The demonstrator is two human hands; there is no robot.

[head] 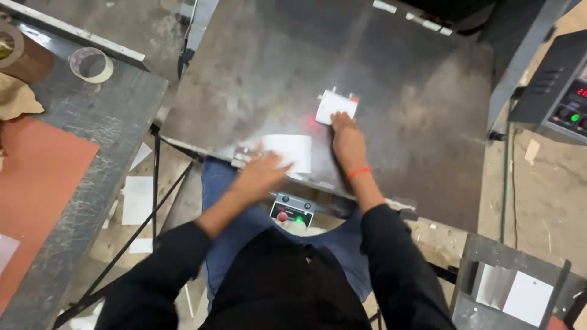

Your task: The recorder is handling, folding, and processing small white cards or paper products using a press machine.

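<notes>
the small white card [335, 106] lay out on the grey metal plate [275, 67], under a faint red glow, and the right hand [348, 142] rested flat behind it, its fingertips [338, 120] touching the card's near edge. those fingers were stretched out and close together, pressing or steadying rather than gripping; nothing was pinched between them. a second, larger white card [292, 151] sat nearer the plate's front edge, and the left hand [262, 174] was over its near-left corner, blurred, so i could not tell whether its fingers were spread or closed on the card.

as a judgement, the work looked about midway: 1 card was already placed out on the plate, the other was only at the front edge and not yet set in position.

just below the plate's front edge a small control box [292, 211] showed a green light. off to the left stood a scratched workbench [92, 140] with a roll of tape [91, 64] and a red sheet [36, 177]. at the lower right, a metal tray [471, 281] held more white cards [527, 297].
</notes>
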